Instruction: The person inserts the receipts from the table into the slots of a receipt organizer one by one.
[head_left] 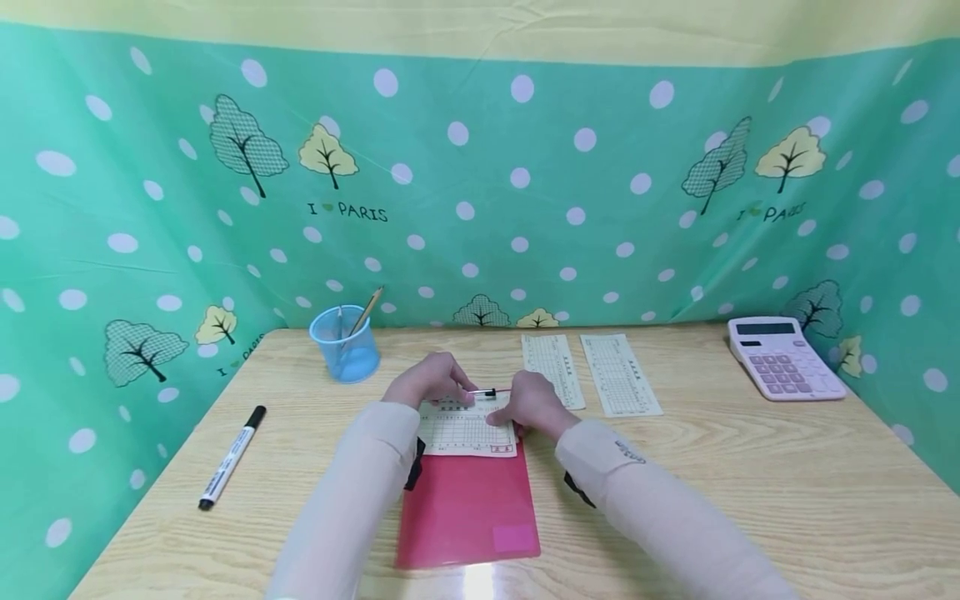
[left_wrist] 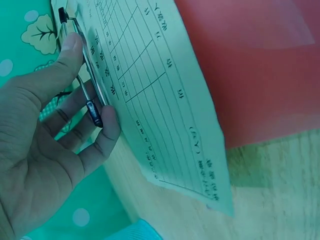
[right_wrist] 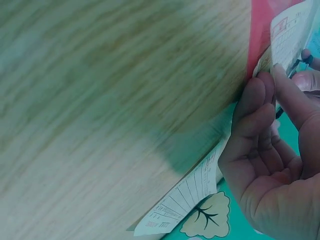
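Note:
A red clipboard point(head_left: 465, 508) lies on the table in front of me, with a printed form slip point(head_left: 461, 435) over its upper part. My left hand point(head_left: 433, 382) is at the board's top edge and pinches the wire clip with black tips point(left_wrist: 93, 113) between thumb and fingers. At the slip's right side, my right hand point(head_left: 534, 403) grips its edge, thumb on top and fingers underneath. In the right wrist view, another paper edge point(right_wrist: 263, 61) shows beneath the slip point(right_wrist: 286, 37). Whether the clip bears on the paper I cannot tell.
Two more form slips point(head_left: 553, 367) point(head_left: 621, 375) lie behind my right hand. A pink calculator point(head_left: 786, 358) sits at the far right. At back left stands a blue mesh pen cup point(head_left: 347, 346) with pencils; a marker point(head_left: 232, 457) lies on the left. A green curtain point(head_left: 480, 192) encloses the table.

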